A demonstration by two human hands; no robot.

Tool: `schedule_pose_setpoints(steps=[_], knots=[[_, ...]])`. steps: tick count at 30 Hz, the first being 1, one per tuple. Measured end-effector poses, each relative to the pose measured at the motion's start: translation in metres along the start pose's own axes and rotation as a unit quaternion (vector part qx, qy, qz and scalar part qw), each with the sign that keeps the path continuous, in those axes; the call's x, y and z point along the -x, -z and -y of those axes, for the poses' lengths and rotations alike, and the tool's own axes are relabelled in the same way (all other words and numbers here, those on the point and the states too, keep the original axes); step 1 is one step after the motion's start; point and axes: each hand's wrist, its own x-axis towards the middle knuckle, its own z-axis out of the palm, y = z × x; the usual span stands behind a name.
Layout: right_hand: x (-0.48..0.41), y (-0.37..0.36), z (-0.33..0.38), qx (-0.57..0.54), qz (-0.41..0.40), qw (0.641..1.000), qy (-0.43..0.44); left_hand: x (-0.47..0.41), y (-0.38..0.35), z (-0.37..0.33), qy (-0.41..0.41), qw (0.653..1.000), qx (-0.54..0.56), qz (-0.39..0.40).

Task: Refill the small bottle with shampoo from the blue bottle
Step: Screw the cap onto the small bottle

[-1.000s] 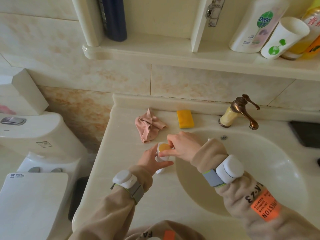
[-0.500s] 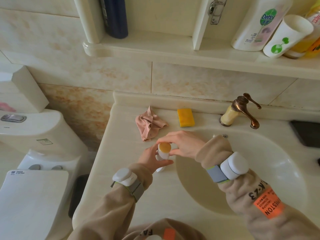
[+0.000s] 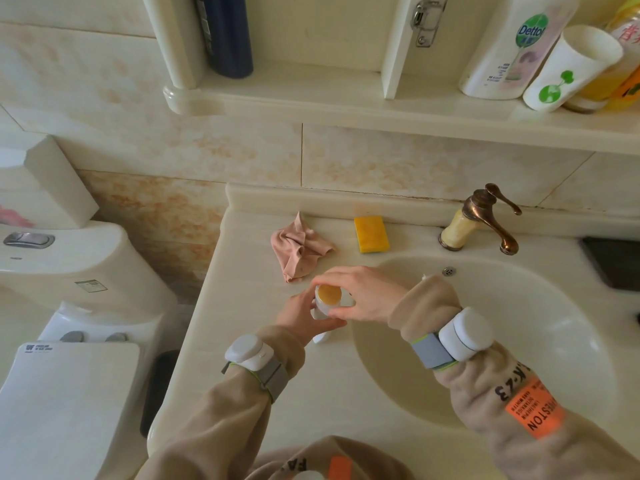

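A small white bottle (image 3: 323, 308) with an orange cap (image 3: 329, 293) stands on the counter just left of the basin. My left hand (image 3: 304, 315) wraps the bottle's body from the left. My right hand (image 3: 360, 294) comes from the right, its fingertips pinched around the rim of the orange cap. The dark blue bottle (image 3: 227, 32) stands upright on the shelf above, at the upper left, with only its lower part in view.
A crumpled pink cloth (image 3: 299, 249) and a yellow sponge (image 3: 371, 234) lie behind the hands. A bronze tap (image 3: 485, 220) stands over the basin (image 3: 519, 341). The shelf (image 3: 346, 105) holds a Dettol bottle (image 3: 516, 46), a tipped white cup (image 3: 571, 67) and orange bottles. A toilet (image 3: 69, 323) sits left of the counter.
My right hand's fingers have shifted around the orange cap, leaving its top in plain sight. The left hand keeps its hold on the bottle. The view has tilted down slightly.
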Motion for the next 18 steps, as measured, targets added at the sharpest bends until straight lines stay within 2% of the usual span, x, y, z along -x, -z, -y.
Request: schedule_pose_setpoints(steps=[7, 11, 18], knots=[[0.001, 0.003, -0.001, 0.001, 0.034, 0.999, 0.007, 0.000, 0.000, 0.000, -0.004, 1.000, 0.005, -0.001], [0.002, 0.003, -0.003, 0.013, 0.014, 1.000, 0.013, 0.001, 0.001, -0.003, -0.002, 1.000, -0.002, 0.003], [0.000, 0.008, 0.012, 0.137, -0.022, 0.986, -0.096, 0.001, 0.001, -0.001, 0.005, 1.000, -0.004, 0.002]])
